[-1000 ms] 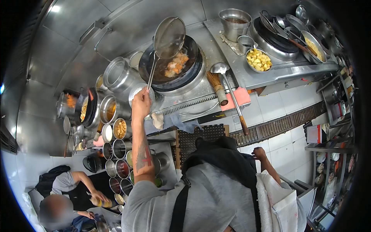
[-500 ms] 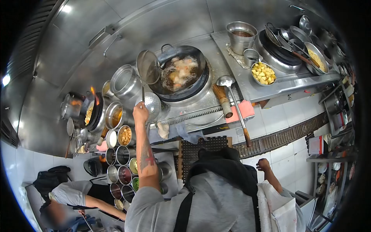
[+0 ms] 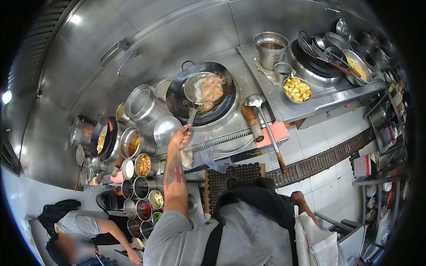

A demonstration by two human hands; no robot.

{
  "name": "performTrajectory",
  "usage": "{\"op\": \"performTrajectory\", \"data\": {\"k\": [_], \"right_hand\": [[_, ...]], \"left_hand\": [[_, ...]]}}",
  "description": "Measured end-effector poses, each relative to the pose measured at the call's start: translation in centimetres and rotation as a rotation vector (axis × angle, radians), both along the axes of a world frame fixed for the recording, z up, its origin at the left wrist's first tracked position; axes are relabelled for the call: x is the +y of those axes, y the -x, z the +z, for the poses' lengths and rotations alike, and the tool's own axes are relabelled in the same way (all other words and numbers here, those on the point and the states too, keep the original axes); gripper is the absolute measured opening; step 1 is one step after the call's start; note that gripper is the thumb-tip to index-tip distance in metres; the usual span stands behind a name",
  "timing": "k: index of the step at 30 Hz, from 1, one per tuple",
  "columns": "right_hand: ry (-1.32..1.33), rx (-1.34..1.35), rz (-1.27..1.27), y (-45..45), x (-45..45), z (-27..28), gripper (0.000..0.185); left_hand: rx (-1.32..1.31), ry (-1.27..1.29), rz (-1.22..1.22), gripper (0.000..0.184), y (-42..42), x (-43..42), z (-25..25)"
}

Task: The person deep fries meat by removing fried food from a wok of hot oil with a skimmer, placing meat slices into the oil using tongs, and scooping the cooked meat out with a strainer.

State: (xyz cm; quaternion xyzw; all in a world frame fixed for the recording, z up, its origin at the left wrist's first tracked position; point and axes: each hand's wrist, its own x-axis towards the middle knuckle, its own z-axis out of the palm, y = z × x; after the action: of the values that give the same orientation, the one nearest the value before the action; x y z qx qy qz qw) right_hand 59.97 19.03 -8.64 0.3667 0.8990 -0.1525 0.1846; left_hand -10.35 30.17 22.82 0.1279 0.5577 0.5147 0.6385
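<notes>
Strainer (image 3: 191,91) gripped by the left hand (image 3: 180,136) sits in the wok (image 3: 176,91), perforated skimmer (image 3: 167,131) and steel pot (image 3: 143,104) alongside.

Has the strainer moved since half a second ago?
Yes: judged against the wok, the strainer has moved rightward, from its left edge to inside.

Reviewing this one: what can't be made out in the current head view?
All in the head view:
Food pieces: number and kind, blurred by froth.
Mesh strainer: part of its mesh, hidden by food pieces.
Strainer handle: near end, covered by left hand.
Right hand: too small to tell whether it holds anything.
</notes>
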Motion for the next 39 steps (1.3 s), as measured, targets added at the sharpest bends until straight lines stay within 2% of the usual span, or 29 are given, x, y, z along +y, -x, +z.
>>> {"op": "performTrajectory", "data": {"k": [3, 4, 5, 6, 7, 9, 10, 11, 13, 14, 16, 19, 21, 23, 24, 25, 26, 28, 29, 31, 33, 34, 35, 36, 37, 38, 39], "right_hand": [[0.098, -0.013, -0.065, -0.3, -0.3, 2.0, 0.017], [0.125, -0.006, -0.077, -1.1, -0.5, 0.3, 0.021], [0.135, -0.002, -0.074, -2.0, -0.6, -2.1, 0.021], [0.279, 0.025, -0.152, -2.7, -0.7, -4.7, 0.017], [0.419, 0.049, -0.233, -3.0, -0.9, -6.0, 0.014], [0.329, -0.040, -0.118, -1.1, 0.2, 0.4, 0.012], [0.570, 0.026, -0.428, -0.2, 0.4, 1.5, 0.015], [0.749, 0.107, -0.767, 0.7, 0.6, 2.6, 0.017], [0.526, 0.033, -0.362, 0.9, 1.3, 2.8, 0.017], [0.532, 0.033, -0.357, 1.4, 1.7, 3.3, 0.017], [0.885, 0.235, -1.096, 2.8, 2.6, 4.3, 0.012], [0.871, 0.368, -1.043, 1.2, 2.7, -2.3, 0.011], [0.798, 0.379, -0.991, 1.3, 2.9, -2.6, 0.013], [0.922, 0.361, -1.464, 3.4, 3.6, 4.3, 0.019], [0.988, 0.359, -1.355, 2.4, 3.3, 1.8, 0.020], [0.979, 0.353, -1.349, 1.9, 3.4, 2.0, 0.020], [0.768, 0.176, -0.810, 1.4, 3.2, 2.6, 0.018], [0.239, -0.085, 0.071, 0.0, 3.9, -0.5, 0.015], [0.229, -0.091, 0.074, 0.5, 4.4, 1.3, 0.015], [0.883, 0.399, -1.438, 1.3, 4.1, 3.0, 0.017], [0.909, 0.476, -1.383, 1.2, 4.5, 2.7, 0.017], [0.940, 0.544, -1.326, 0.5, 4.1, 2.2, 0.017], [0.913, 0.497, -1.418, 1.1, 4.1, 3.3, 0.018], [0.933, 0.509, -1.398, 1.4, 4.0, 4.7, 0.019], [0.957, 0.517, -1.375, 1.2, 3.5, 4.4, 0.019], [0.953, 0.449, -1.242, 0.6, 3.2, 3.4, 0.019], [0.951, 0.448, -1.245, 0.2, 3.3, 2.3, 0.019]], "left_hand": [[0.036, -0.044, -0.005, 0.027, -0.8, -0.7, 0.5], [0.039, -0.034, -0.004, 0.027, -1.4, -1.0, 1.4], [0.167, -0.022, 0.004, 0.029, -2.2, -1.2, 2.6], [0.295, -0.008, 0.012, 0.031, -2.8, -1.6, 3.8], [0.298, 0.000, 0.012, 0.031, -3.2, -1.7, 4.4], [0.842, -0.073, -0.035, 0.031, -3.8, -2.1, 5.2], [1.149, -0.097, -0.039, 0.031, -4.8, -2.2, 6.1], [1.150, -0.082, -0.040, 0.031, -6.0, -2.7, 7.8], [1.524, -0.067, -0.092, 0.028, -7.7, -3.2, 10.6], [1.551, -0.103, -0.039, 0.027, -7.9, -3.6, 10.7], [1.523, -0.108, -0.013, 0.028, -9.0, -4.6, 12.3], [1.496, -0.166, 0.047, 0.028, -10.8, -6.3, 13.3], [1.570, -0.126, 0.124, 0.028, -12.0, -7.4, 12.9], [1.527, -0.057, 0.101, 0.026, -11.4, -7.7, 10.4], [1.650, -0.148, 0.062, 0.026, -10.6, -6.9, 8.4], [1.770, -0.238, 0.031, 0.025, -9.9, -6.1, 6.9], [1.762, -0.219, 0.045, 0.025, -9.3, -5.6, 6.4], [1.552, -0.032, 0.065, 0.025, -7.9, -3.1, 6.4], [1.547, -0.037, 0.076, 0.025, -8.4, -3.1, 7.1], [1.687, -0.110, 0.208, 0.025, -9.5, -3.9, 8.7], [1.588, -0.070, 0.256, 0.026, -10.4, -4.5, 9.1], [1.619, -0.064, 0.204, 0.026, -9.8, -4.7, 8.1], [1.647, -0.062, 0.153, 0.026, -8.9, -4.7, 6.8], [1.736, -0.147, 0.009, 0.026, -7.4, -4.3, 5.9], [1.724, -0.136, 0.006, 0.026, -7.9, -4.2, 6.0], [1.668, -0.141, 0.076, 0.025, -8.7, -3.8, 7.2], [1.615, -0.153, 0.146, 0.025, -9.5, -3.4, 8.6]]}}
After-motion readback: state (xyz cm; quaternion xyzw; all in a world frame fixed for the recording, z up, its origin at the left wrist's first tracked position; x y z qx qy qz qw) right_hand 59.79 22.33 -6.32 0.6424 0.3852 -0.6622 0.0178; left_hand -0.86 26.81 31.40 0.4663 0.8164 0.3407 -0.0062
